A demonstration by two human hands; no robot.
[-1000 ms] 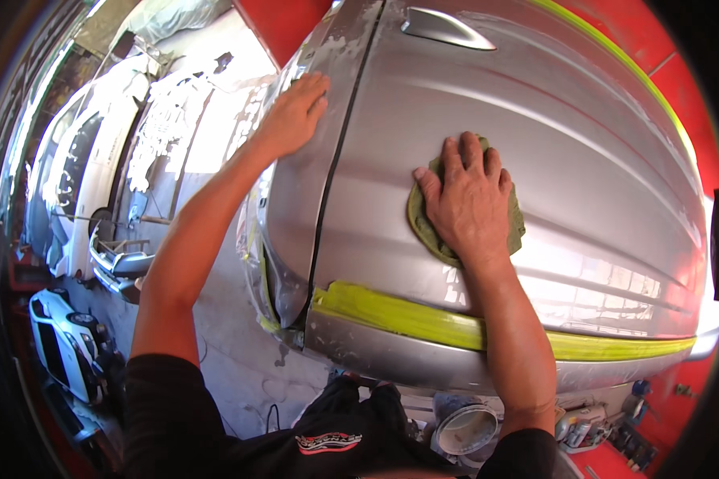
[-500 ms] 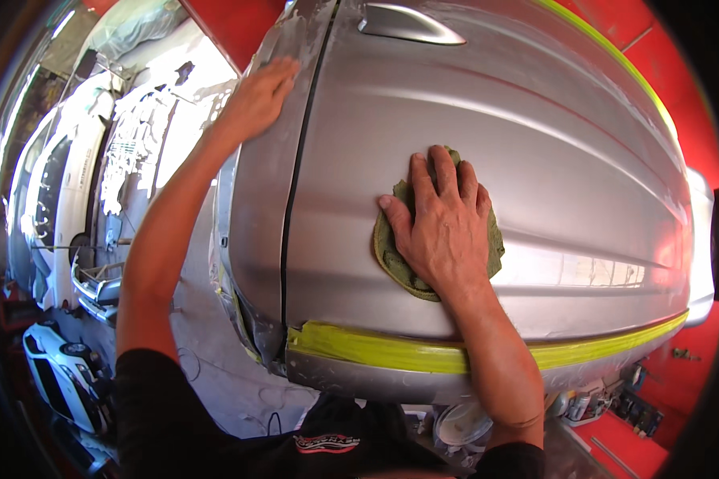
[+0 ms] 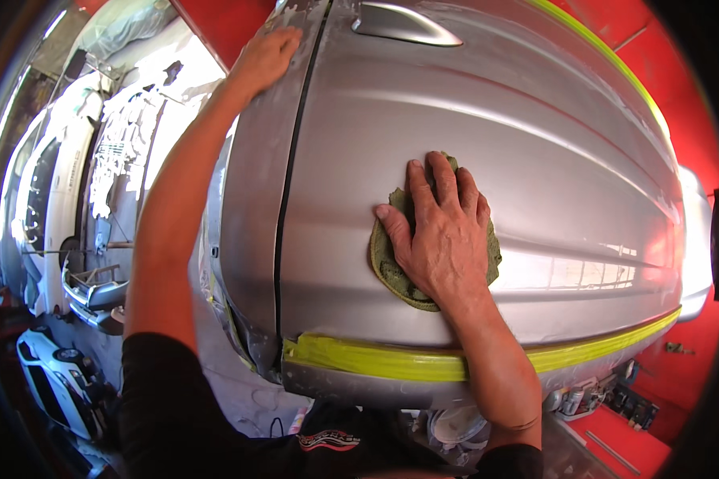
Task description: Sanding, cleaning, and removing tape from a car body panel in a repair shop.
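My right hand [image 3: 446, 239] lies spread on a green cloth [image 3: 393, 271] and presses it flat against a silver car roof [image 3: 359, 207]. A bit of the cloth shows between the fingers. Farther off to the left, my left hand [image 3: 265, 61] rests with fingers extended on the dull, scuffed end panel [image 3: 260, 160], left of a dark seam [image 3: 293, 152]. Nothing shows in that hand, though its palm side is hidden. A silver fin-shaped antenna [image 3: 407, 24] stands on the roof at the far side.
Yellow-green tape [image 3: 383, 357] runs along the near roof edge, and more tape [image 3: 615, 60] along the far edge. On the left are a white car [image 3: 68, 184] and a small light-blue car [image 3: 60, 375]. A red worktop [image 3: 615, 443] with cans stands at the lower right.
My left hand has slid farther away along the end panel. The right hand and the cloth stay at nearly the same spot. The whole view has shifted slightly.
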